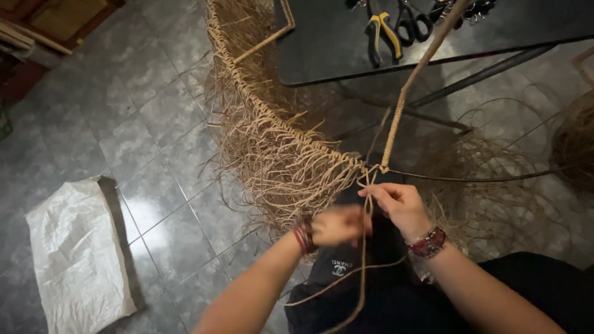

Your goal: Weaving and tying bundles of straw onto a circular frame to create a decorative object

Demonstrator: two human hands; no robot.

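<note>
Working at the junction of a curved woven rim (272, 117) and a wrapped upright rod (402, 99), near frame centre. Pinching a tan fibre strand (369, 185) with the right hand (399, 207), fingers closing together on the strand just below the knot point (377, 170). Gripping the same strand lower down with the left hand (337, 226), motion-blurred; fingers appearing curled around the strand, exact closure not resolvable. Strand running on a near-vertical long axis, from the knot at 12 o'clock of the hands down toward 6 o'clock, with its loose tail (352, 291) trailing across the dark lap fabric (383, 291). Knot point lying at roughly 11 o'clock from the right fingertips, just beside them; lying at 1 o'clock from the left hand, slightly farther off. Right hand therefore being the nearer one. Loose fringe (272, 179) hanging from the rim at 10 o'clock of the hands. Dark table (334, 49) standing at 12 o'clock, carrying yellow-handled pliers (380, 34) and scissors (413, 21). White woven sack (77, 253) lying on the tiled floor (154, 124) at 9 o'clock, well apart.
</note>
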